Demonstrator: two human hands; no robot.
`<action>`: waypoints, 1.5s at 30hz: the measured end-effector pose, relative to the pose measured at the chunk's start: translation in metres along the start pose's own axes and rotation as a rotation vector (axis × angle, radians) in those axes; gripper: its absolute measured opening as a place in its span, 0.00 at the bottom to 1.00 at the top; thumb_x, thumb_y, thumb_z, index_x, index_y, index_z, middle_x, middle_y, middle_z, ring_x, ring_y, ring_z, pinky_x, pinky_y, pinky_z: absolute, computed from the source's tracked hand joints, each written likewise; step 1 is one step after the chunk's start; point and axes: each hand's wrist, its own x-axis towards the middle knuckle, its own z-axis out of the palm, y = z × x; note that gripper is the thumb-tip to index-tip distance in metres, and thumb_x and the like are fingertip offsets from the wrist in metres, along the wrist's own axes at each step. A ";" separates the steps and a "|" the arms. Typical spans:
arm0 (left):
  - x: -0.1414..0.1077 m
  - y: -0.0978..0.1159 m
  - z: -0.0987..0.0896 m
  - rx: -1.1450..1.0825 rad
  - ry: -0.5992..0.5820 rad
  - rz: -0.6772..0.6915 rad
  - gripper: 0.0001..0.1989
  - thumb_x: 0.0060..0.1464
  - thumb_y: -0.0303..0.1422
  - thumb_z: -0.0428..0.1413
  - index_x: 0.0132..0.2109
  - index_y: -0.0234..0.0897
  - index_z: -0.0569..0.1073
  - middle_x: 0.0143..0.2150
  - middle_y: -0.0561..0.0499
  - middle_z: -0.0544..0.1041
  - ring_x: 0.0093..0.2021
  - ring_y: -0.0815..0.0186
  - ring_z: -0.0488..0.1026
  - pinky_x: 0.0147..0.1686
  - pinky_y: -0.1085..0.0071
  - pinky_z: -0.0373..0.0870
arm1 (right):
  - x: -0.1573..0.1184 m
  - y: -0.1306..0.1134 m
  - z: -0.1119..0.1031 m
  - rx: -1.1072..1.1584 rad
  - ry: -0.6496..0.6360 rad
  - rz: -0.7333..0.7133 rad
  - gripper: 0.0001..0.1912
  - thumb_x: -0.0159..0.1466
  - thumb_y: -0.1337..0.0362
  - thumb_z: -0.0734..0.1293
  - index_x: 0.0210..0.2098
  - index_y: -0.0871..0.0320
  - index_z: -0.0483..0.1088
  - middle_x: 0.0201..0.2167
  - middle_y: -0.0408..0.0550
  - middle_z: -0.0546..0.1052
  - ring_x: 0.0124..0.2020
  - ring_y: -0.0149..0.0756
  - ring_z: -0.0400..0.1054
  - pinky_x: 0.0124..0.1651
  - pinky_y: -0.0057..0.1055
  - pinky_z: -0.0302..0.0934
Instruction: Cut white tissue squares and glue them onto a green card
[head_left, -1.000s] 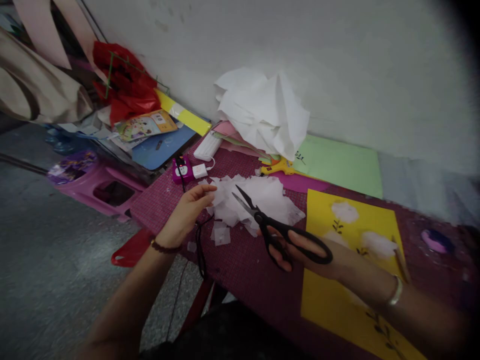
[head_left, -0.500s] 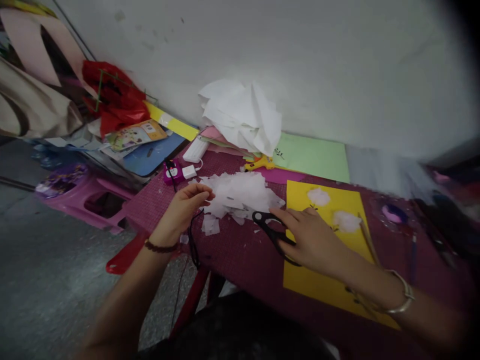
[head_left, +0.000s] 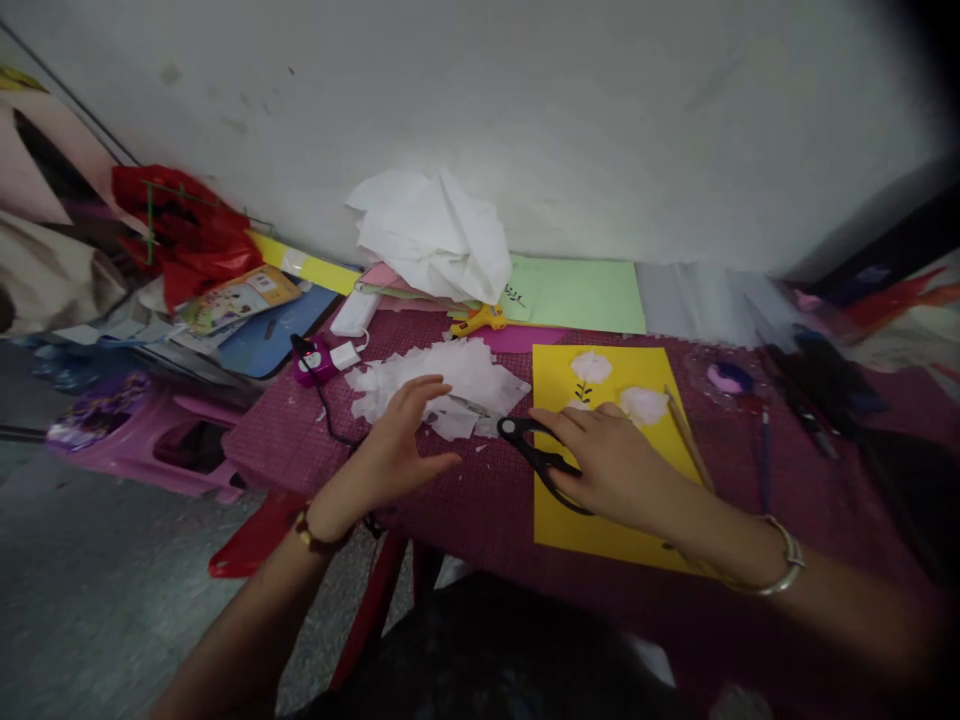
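A glue gun (head_left: 478,321) lay behind white scraps (head_left: 474,368) on the maroon desk (head_left: 465,500) by a wall (head_left: 562,130); left fingers (head_left: 417,388) spread empty, right fingers (head_left: 564,428) gripped scissors (head_left: 528,451).

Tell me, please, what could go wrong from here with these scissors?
The scissors, held in the right hand, point toward the left hand, so a finger might get nicked. Their blades overlap the white scraps and could drag some along. The cord runs close to the left hand and might snag.
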 end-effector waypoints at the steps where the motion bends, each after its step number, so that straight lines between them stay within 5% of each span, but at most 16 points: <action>1: -0.004 0.004 0.003 0.092 -0.016 0.094 0.29 0.44 0.29 0.66 0.54 0.43 0.70 0.64 0.41 0.66 0.62 0.51 0.63 0.59 0.51 0.62 | -0.002 0.000 0.000 0.010 0.005 -0.001 0.28 0.61 0.64 0.64 0.61 0.61 0.63 0.45 0.56 0.78 0.44 0.49 0.71 0.46 0.42 0.55; 5: -0.010 0.018 0.009 0.130 0.065 0.198 0.05 0.55 0.27 0.58 0.39 0.42 0.75 0.61 0.45 0.69 0.61 0.54 0.65 0.59 0.52 0.62 | -0.013 -0.002 -0.005 0.051 -0.007 -0.030 0.28 0.61 0.64 0.65 0.61 0.61 0.63 0.47 0.57 0.77 0.47 0.50 0.70 0.48 0.43 0.55; 10: 0.010 0.012 -0.008 -0.204 0.332 -0.077 0.04 0.57 0.33 0.57 0.34 0.39 0.72 0.52 0.47 0.74 0.51 0.60 0.71 0.52 0.63 0.65 | -0.040 0.017 -0.012 -0.022 0.043 -0.021 0.30 0.59 0.64 0.66 0.61 0.58 0.62 0.47 0.57 0.75 0.47 0.52 0.69 0.49 0.46 0.55; 13: 0.028 -0.010 -0.024 -0.185 0.355 -0.265 0.06 0.54 0.36 0.59 0.35 0.38 0.73 0.37 0.49 0.76 0.37 0.62 0.72 0.38 0.68 0.68 | -0.062 0.046 -0.015 -0.080 0.134 0.096 0.29 0.61 0.62 0.63 0.62 0.58 0.61 0.47 0.57 0.75 0.47 0.53 0.71 0.47 0.46 0.57; 15: 0.036 -0.020 -0.029 0.103 0.297 -0.265 0.08 0.50 0.33 0.60 0.38 0.37 0.75 0.34 0.48 0.76 0.37 0.58 0.72 0.40 0.64 0.67 | -0.076 0.066 -0.018 -0.156 0.182 0.199 0.28 0.62 0.59 0.61 0.61 0.58 0.61 0.46 0.58 0.76 0.44 0.54 0.72 0.43 0.45 0.58; 19: 0.043 -0.011 -0.017 0.649 0.239 -0.019 0.16 0.53 0.32 0.58 0.49 0.37 0.74 0.46 0.42 0.77 0.50 0.49 0.71 0.53 0.53 0.62 | -0.102 0.099 -0.025 -0.292 0.177 0.388 0.27 0.64 0.52 0.57 0.59 0.58 0.64 0.45 0.59 0.77 0.41 0.54 0.73 0.39 0.44 0.60; 23: 0.045 0.013 0.023 0.611 0.034 0.179 0.11 0.57 0.32 0.55 0.47 0.39 0.75 0.45 0.44 0.78 0.47 0.53 0.73 0.51 0.56 0.67 | -0.126 0.120 -0.024 -0.363 0.167 0.529 0.28 0.65 0.51 0.56 0.59 0.59 0.65 0.44 0.58 0.78 0.42 0.55 0.74 0.37 0.44 0.60; 26: 0.041 0.016 0.046 0.705 -0.230 0.287 0.19 0.55 0.23 0.51 0.53 0.40 0.74 0.55 0.41 0.75 0.57 0.50 0.68 0.60 0.49 0.58 | -0.139 0.127 -0.017 -0.321 0.189 0.595 0.28 0.66 0.52 0.56 0.61 0.57 0.62 0.44 0.55 0.78 0.43 0.53 0.74 0.36 0.42 0.59; 31: 0.038 -0.001 0.049 0.824 -0.384 0.288 0.28 0.57 0.19 0.47 0.60 0.46 0.70 0.68 0.43 0.63 0.68 0.47 0.56 0.65 0.41 0.46 | -0.144 0.128 -0.010 -0.251 0.188 0.586 0.26 0.66 0.54 0.57 0.60 0.56 0.63 0.45 0.55 0.78 0.42 0.51 0.75 0.36 0.40 0.58; 37: 0.067 -0.004 0.041 0.524 -0.326 0.226 0.19 0.59 0.27 0.50 0.54 0.42 0.76 0.61 0.42 0.72 0.62 0.53 0.65 0.62 0.46 0.54 | -0.144 0.125 -0.013 -0.179 0.237 0.582 0.27 0.63 0.55 0.59 0.60 0.56 0.65 0.45 0.55 0.79 0.40 0.50 0.75 0.36 0.38 0.59; 40: 0.088 0.002 0.037 0.166 -0.207 0.045 0.12 0.57 0.32 0.55 0.46 0.40 0.79 0.54 0.43 0.77 0.56 0.56 0.70 0.58 0.55 0.61 | -0.144 0.123 -0.014 -0.168 0.252 0.584 0.28 0.63 0.55 0.58 0.60 0.56 0.66 0.44 0.54 0.79 0.41 0.51 0.75 0.36 0.39 0.59; 43: 0.107 0.006 0.028 -0.040 -0.052 -0.129 0.10 0.56 0.37 0.57 0.36 0.35 0.79 0.36 0.46 0.80 0.39 0.60 0.75 0.42 0.66 0.70 | -0.145 0.121 -0.013 -0.168 0.266 0.576 0.29 0.63 0.53 0.57 0.60 0.55 0.65 0.44 0.54 0.79 0.41 0.52 0.75 0.36 0.42 0.61; 45: 0.117 0.007 0.018 -0.086 0.017 -0.167 0.13 0.56 0.39 0.56 0.31 0.34 0.76 0.23 0.52 0.73 0.25 0.66 0.69 0.27 0.72 0.65 | -0.146 0.121 -0.013 -0.147 0.281 0.575 0.29 0.63 0.53 0.56 0.60 0.55 0.66 0.44 0.54 0.79 0.41 0.53 0.75 0.36 0.43 0.63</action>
